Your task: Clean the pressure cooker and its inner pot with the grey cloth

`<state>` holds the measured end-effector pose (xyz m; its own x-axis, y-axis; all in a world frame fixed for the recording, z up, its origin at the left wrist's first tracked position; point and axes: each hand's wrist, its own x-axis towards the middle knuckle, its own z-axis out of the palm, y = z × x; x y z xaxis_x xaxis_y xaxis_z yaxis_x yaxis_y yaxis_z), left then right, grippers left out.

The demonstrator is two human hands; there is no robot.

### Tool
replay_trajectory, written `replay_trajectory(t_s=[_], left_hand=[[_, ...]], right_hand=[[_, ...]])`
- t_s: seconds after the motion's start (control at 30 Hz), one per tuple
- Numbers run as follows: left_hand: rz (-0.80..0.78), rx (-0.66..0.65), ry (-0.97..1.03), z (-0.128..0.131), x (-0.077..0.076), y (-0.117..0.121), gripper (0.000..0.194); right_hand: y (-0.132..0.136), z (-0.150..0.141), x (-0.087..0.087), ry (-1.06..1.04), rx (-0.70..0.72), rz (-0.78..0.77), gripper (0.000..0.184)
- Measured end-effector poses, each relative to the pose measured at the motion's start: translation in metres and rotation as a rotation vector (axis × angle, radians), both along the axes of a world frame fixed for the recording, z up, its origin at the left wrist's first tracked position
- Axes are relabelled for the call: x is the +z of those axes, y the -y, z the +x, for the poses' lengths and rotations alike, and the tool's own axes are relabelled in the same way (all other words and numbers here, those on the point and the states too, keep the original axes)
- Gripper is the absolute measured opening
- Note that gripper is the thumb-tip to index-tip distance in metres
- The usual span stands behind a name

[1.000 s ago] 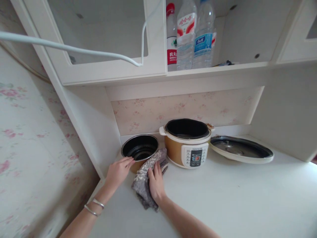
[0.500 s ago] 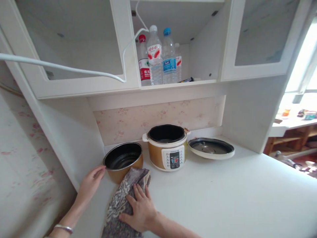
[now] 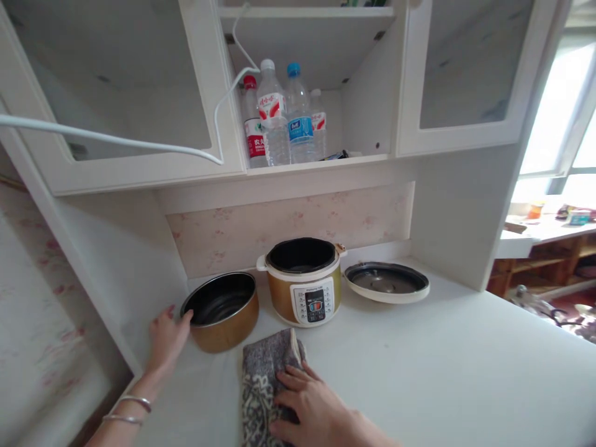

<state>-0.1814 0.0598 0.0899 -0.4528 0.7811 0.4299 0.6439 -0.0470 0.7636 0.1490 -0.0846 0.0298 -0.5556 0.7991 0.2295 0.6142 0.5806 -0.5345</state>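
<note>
The cloth (image 3: 269,390) is now lying farther from the pot (image 3: 220,309), pulled toward the person. Left of the pot, the left hand (image 3: 166,338) is touching its rim, fingers loosely spread. In front of the pot, the right hand (image 3: 313,411) is pressing flat on the cloth. Right of the pot, the cooker (image 3: 303,282) and lid (image 3: 386,281) are standing open; wiping seems unfinished.

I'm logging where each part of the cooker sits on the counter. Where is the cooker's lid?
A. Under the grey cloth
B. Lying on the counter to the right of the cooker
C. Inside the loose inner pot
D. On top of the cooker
B: the lid lies upturned on the counter right of the open electric cooker.
</note>
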Motion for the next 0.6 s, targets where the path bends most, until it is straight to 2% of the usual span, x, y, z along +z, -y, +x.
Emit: replay_trajectory(t_s=[0.03,0.07,0.1,0.13,0.2,0.27,0.37,0.47,0.53,0.6], left_hand=[[0.085,0.002,-0.147,0.008,0.0,0.005,0.047],[0.131,-0.063,-0.271,0.019,0.0,0.013,0.042],[0.141,-0.205,-0.371,0.032,0.0,0.024,0.036],[0.104,-0.414,-0.462,0.047,0.001,0.037,0.031],[-0.02,-0.738,-0.645,0.077,0.002,0.063,0.028],[-0.156,-0.97,-0.733,0.103,0.003,0.086,0.03],[-0.408,-1.219,-0.743,0.124,0.003,0.1,0.044],[-0.629,-1.373,-0.721,0.131,0.003,0.097,0.068],[-0.652,-1.473,-0.647,0.132,0.004,0.092,0.086],[-0.612,-1.563,-0.53,0.133,0.003,0.089,0.097]], right_hand=[[0.003,0.01,0.0,-0.008,0.037,-0.01,0.048],[0.006,0.02,-0.002,-0.01,0.09,-0.02,0.051],[0.008,0.028,-0.005,-0.004,0.15,-0.025,0.049],[0.011,0.034,-0.009,0.012,0.208,-0.019,0.046],[0.015,0.042,-0.019,0.05,0.274,0.03,0.04],[0.019,0.044,-0.027,0.072,0.277,0.088,0.039],[0.023,0.041,-0.026,0.085,0.212,0.1,0.04],[0.02,0.04,-0.015,0.08,0.094,0.045,0.052],[0.011,0.042,-0.008,0.003,-0.015,-0.005,0.055],[-0.003,0.044,-0.005,-0.149,-0.131,-0.067,0.048]])
